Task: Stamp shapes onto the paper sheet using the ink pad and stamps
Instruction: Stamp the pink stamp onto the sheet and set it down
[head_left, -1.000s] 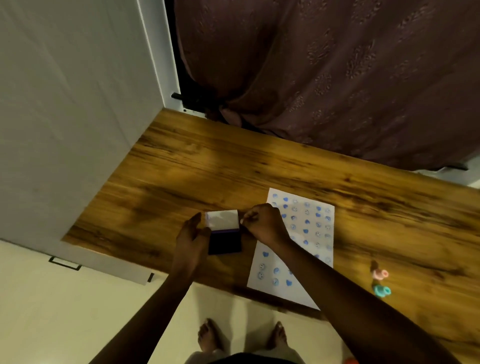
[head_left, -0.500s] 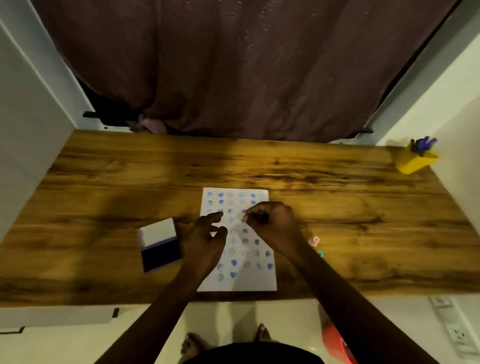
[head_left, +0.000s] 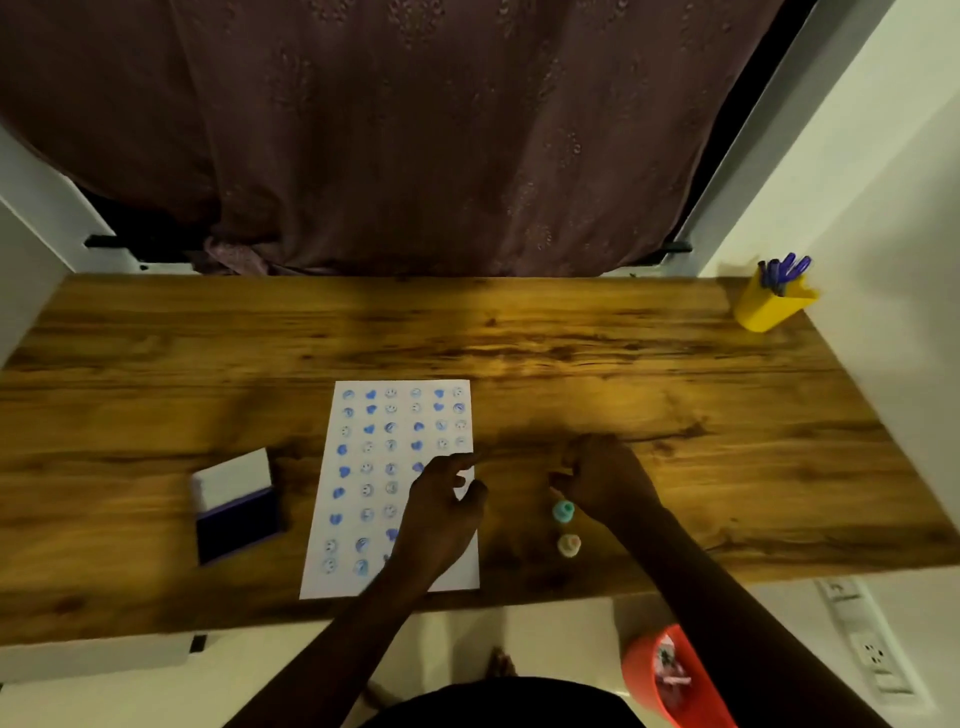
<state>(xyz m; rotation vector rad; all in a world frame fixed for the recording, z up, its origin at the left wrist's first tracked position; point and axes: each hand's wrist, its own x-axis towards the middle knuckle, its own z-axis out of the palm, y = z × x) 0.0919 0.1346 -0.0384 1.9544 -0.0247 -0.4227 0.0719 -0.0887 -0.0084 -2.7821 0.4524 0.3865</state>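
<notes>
left hand (head_left: 441, 514) loosely spread, right hand (head_left: 605, 480) curled.

My table (head_left: 571, 338) is wood with a strong dark grain and a soft sheen under the light. The paper sheet (head_left: 332, 571) is matt white, printed in blue ink. The ink pad (head_left: 236, 506) looks like smooth plastic. The yellow pen cup (head_left: 763, 312) is plastic too. The curtain (head_left: 415, 130) behind is matt patterned cloth.

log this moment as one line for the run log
left hand: over paper sheet, empty | right hand: by teal stamp, grip unclear | ink pad: open, left of sheet
</notes>
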